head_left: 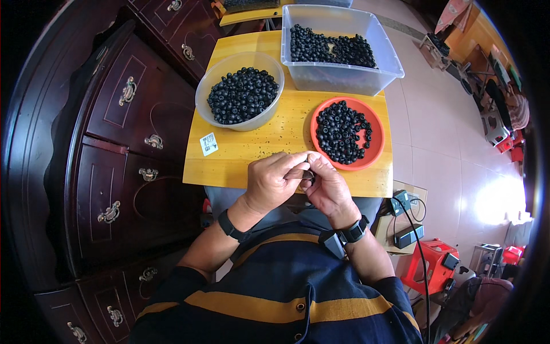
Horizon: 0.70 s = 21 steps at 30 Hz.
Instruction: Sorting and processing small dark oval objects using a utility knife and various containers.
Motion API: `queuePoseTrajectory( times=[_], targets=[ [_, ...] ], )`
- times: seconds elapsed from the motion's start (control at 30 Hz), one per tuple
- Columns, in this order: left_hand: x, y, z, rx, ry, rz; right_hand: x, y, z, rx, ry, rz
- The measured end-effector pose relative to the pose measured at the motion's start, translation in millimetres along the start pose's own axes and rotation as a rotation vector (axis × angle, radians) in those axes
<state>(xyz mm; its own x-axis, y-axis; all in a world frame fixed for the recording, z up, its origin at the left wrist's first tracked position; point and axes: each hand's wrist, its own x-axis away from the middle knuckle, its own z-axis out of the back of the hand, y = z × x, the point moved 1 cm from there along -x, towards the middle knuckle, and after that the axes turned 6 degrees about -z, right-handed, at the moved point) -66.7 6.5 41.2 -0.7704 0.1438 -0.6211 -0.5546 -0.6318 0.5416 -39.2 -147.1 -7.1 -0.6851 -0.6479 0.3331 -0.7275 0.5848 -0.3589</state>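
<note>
My left hand [269,180] and my right hand [328,186] meet over the near edge of the yellow table [223,166]. Both are closed, fingertips pressed together. A small dark piece [308,175] shows between them, partly covered by the fingers; it looks like one of the black ring-shaped parts, pinched by my right hand. Something thin sits in my left fingers, too hidden to name. Just beyond my right hand, an orange-red dish [377,135] holds many small black hollow parts [342,135]. Farther left stands a translucent round tub [269,116] heaped with the same parts.
A large translucent rectangular bin [338,79] with more black parts stands at the far right of the table. A white label [208,144] and dark crumbs lie on the wood. Dark red cabinets [137,132] flank the left. Power adapters [409,235] and a red stool [431,266] are at right.
</note>
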Motion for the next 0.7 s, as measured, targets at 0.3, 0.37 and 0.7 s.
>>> queuePoseTrajectory(
  times=[0.3, 0.37, 0.7],
  targets=[
    [-2.7, -11.2, 12.0, 0.303, -0.191, 0.401, 1.4, -5.5, 8.0, -0.086, -0.051, 0.013],
    [0.1, -23.6, 14.9, 0.432, -0.314, 0.464, 1.3, -5.1, 7.7, -0.092, -0.065, 0.014],
    [-16.0, -8.6, 17.3, 0.193, -0.326, 0.293, 3.1, -4.7, 6.8, -0.015, -0.112, -0.013]
  ],
)
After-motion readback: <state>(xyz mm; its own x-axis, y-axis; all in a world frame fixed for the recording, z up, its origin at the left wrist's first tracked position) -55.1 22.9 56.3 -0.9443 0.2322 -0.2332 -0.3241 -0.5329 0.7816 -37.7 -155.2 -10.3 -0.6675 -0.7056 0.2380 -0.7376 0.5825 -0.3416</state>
